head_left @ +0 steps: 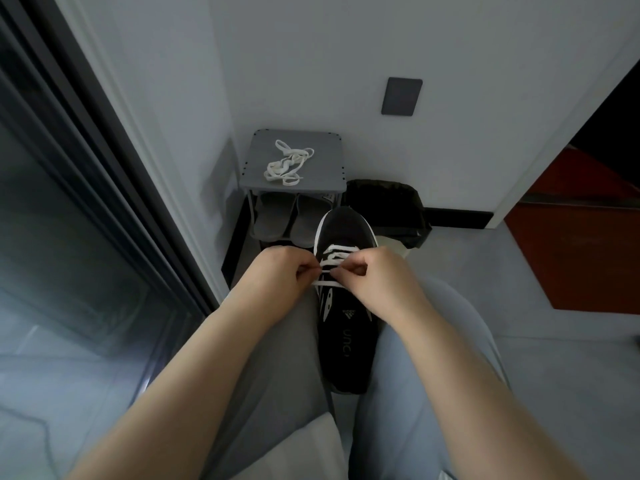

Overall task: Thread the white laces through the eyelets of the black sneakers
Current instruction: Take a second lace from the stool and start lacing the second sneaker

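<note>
One black sneaker lies between the person's thighs, in light grey trousers, with its toe pointing away toward the wall and its opening toward the body. A white lace crosses the front of the sneaker in a few rows near the toe.

Both hands meet over these rows. The left hand sits at the sneaker's left edge, its fingers curled and pinching the lace where a strand runs out sideways. The right hand sits at the right edge, its fingers curled in the same way and pinching the lace just beside the left hand's fingertips. Which eyelet each strand enters is too small to tell.

Beyond the toe stands a small grey shoe rack against the wall. A loose lace, also white, lies in a tangle on its top. A pair of grey slippers sits on the shelf below. A black bag stands just right of the rack, and a dark wall plate is fixed above it.
</note>
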A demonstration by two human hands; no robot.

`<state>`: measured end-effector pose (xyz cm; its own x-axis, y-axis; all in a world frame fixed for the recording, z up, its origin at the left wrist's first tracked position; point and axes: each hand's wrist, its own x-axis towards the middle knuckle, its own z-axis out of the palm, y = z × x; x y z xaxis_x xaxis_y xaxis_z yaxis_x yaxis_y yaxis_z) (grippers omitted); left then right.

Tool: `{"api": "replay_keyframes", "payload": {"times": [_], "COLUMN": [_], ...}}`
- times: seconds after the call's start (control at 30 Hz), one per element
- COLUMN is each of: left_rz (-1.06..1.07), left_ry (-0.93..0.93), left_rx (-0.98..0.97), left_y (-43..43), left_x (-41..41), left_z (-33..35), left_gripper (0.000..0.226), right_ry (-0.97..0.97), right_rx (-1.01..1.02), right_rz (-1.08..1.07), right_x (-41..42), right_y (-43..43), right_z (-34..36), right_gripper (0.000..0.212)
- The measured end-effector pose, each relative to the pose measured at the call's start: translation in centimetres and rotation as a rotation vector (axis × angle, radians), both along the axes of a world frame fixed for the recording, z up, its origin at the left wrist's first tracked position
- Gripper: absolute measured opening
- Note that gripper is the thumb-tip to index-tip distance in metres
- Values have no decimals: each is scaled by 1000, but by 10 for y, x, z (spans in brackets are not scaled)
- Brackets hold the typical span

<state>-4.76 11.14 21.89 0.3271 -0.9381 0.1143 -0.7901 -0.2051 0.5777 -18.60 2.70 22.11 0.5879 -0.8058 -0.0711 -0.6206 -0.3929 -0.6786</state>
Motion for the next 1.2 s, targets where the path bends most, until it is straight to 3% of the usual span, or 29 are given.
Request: {"api": "replay_keyframes", "payload": {"times": [0.43,0.6,0.77,1.03,1.2], "left_rz": [-165,-246,-319,-315,-229], "left_ry": [-244,-380,-481,-439,-160], "left_rx": [292,411,446,478,395], "left_y": [-15,-25,-32,-38,-31], "left_x": [2,-2,-2,2,7], "left_z": [30,45,46,48,43], "left_gripper": [14,20,17,20,21], "right_ry": [-74,-179,-275,-232,-218], "right_rx": [157,289,378,387,373], "right_rz": [95,11,-78,-135,-131], "right_x": [-1,3,8,13,14], "right_y": [-1,1,4,5,5], "right_z": [-3,-1,-3,-2,-1], "right_gripper": [14,22,15,31,32]}}
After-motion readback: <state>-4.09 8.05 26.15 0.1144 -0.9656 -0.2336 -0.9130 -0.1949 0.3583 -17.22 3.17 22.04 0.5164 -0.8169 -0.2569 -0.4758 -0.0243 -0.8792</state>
